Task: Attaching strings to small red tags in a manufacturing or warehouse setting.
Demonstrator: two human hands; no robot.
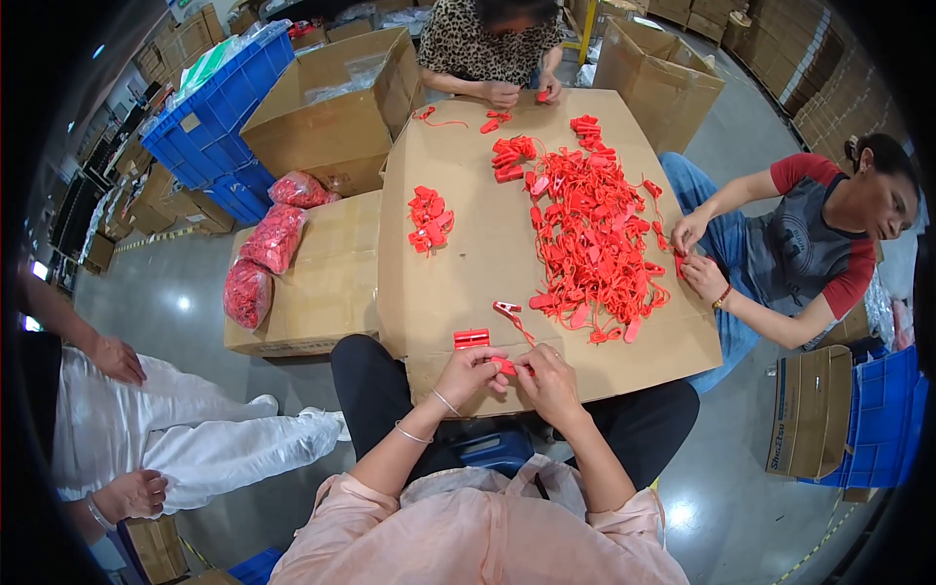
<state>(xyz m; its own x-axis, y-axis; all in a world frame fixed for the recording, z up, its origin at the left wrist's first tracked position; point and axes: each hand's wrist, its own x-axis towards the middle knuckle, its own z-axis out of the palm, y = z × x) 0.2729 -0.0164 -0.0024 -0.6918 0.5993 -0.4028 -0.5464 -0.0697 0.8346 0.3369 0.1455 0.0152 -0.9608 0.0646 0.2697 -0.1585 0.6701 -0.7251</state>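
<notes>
At the near edge of the cardboard table top (429, 302), my left hand (470, 378) pinches a small red plastic piece (504, 366). My right hand (549, 382) meets it from the other side, its fingers closed on the same piece. A red cord runs up from my right fingers to a red clip (507, 308) with metal jaws, lying just beyond. Beside my left hand sit a few red plastic pieces (471, 338) placed side by side. Further off to the right spreads a large heap of red corded clips (595, 239). Fine detail of the held piece is covered by my fingers.
A smaller red pile (429, 220) lies on the table's left. Co-workers handle red parts at the far side (497, 49) and the right side (814, 244); another person (185, 419) sits at left. Bags of red parts (268, 239) rest on a carton (336, 263). Blue crates (210, 122) stand behind.
</notes>
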